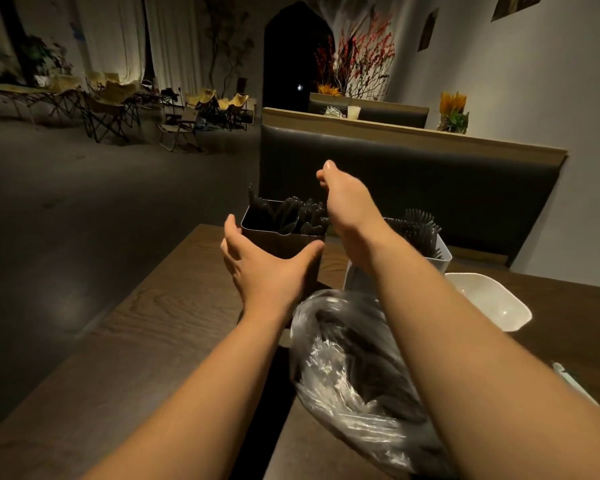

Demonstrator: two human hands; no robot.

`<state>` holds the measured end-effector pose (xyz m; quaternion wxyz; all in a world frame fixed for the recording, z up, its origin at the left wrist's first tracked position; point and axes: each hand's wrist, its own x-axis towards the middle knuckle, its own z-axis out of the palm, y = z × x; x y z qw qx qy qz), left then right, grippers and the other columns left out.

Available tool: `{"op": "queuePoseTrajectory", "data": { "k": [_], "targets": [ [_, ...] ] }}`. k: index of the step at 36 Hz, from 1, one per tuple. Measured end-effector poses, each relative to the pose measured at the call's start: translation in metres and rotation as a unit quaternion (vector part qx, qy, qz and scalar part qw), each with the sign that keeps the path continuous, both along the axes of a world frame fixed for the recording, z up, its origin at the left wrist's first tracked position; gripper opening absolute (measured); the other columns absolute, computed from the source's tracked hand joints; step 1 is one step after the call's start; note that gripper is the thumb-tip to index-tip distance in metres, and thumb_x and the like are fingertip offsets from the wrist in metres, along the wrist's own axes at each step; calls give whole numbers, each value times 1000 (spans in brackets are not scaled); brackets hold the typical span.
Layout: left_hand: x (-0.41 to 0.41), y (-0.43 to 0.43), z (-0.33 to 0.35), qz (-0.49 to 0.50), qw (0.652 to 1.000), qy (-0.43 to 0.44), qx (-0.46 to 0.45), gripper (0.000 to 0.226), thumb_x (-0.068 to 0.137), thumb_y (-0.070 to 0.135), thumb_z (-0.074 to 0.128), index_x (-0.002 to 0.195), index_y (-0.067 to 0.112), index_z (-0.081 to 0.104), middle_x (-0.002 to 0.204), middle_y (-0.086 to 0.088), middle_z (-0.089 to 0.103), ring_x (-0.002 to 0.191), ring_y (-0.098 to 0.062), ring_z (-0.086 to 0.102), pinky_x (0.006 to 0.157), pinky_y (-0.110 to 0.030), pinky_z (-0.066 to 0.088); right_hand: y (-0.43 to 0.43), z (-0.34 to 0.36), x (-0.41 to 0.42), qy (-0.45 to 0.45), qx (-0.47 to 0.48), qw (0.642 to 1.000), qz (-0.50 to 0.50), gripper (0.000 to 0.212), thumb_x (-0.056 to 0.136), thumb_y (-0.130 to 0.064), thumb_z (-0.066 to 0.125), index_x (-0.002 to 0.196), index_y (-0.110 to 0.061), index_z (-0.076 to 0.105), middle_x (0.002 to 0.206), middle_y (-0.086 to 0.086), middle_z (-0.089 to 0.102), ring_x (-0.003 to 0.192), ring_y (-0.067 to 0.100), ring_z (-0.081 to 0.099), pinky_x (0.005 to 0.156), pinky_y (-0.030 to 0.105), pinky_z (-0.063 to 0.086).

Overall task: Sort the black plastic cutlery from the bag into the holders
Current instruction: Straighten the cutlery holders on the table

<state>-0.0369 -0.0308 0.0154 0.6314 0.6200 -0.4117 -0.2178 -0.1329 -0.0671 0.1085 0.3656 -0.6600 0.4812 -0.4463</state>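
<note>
Clear bag (354, 375) of black cutlery lies nearest on table (146, 323). Left hand (264, 268), spread wide, cups dark holder (281, 242) w/ spoons; right hand (347, 206) above rim, grip can't be told. Best bet: steady holder, drop pcs handle-down.

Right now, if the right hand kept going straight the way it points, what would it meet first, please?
Probably the dark padded seat back behind the table; the right hand is already above the dark holder, though depth is unclear.
</note>
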Motion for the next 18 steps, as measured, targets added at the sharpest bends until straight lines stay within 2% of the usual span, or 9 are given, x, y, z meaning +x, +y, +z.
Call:
{"op": "queuePoseTrajectory", "data": {
  "k": [1,2,3,4,7,11,14,16,18],
  "targets": [
    [6,0,3,-9,999,20,-24,113,72,45,86,156,25,13,153,-3,26,138,-20,31,109,-34,34,3,-6,2,-28,10,1000,-8,49,109,-39,27,137,-5,50,127,3,56,124,14,43,99,32,34],
    [12,-3,6,-10,998,47,-46,99,81,44,80,156,21,19,152,-3,30,138,-18,34,105,-28,33,5,-12,5,-49,14,998,-24,52,109,-42,27,141,-6,47,135,8,56,116,13,52,101,33,32],
    [20,-7,11,-12,995,80,-57,84,89,44,72,154,17,27,152,-5,35,139,-17,37,105,-26,33,7,-17,9,-60,16,997,-44,55,108,-45,26,146,-9,43,142,8,51,110,9,41,104,33,30],
    [27,-11,19,-21,992,112,-55,74,93,49,63,153,15,34,152,-7,40,139,-20,41,107,-26,34,7,-23,12,-68,21,995,-63,57,108,-47,25,150,-11,39,149,6,46,125,12,42,108,33,28],
    [46,-26,38,-102,974,200,6,75,89,75,41,137,19,55,135,-6,60,126,-24,56,111,-41,42,7,-37,18,-144,89,983,-74,62,106,-53,23,156,-17,27,159,4,34,146,21,30,117,37,23],
    [51,-25,50,-203,960,183,56,69,99,70,23,126,26,68,128,-3,66,120,-22,59,103,-41,44,6,-50,22,-230,171,957,-37,65,104,-60,21,158,-24,24,162,4,30,148,25,28,122,47,21],
    [51,-27,47,-212,964,157,46,62,101,66,27,132,26,63,131,-1,64,119,-19,59,109,-43,41,0,-52,23,-226,147,962,-26,55,108,-50,23,158,-28,23,164,2,25,151,22,22,124,46,17],
    [51,-29,44,-208,963,166,35,56,105,58,29,143,23,52,129,2,60,108,-11,58,97,-33,45,-2,-54,21,-227,131,965,-17,53,109,-46,24,159,-27,19,166,-1,20,153,21,15,125,43,12],
    [50,-30,44,-219,959,176,41,57,104,59,30,143,22,49,126,2,61,106,-11,59,89,-31,47,0,-56,22,-245,139,959,-13,56,108,-48,26,159,-28,17,166,-3,17,153,20,13,123,41,11]
  ]
}}
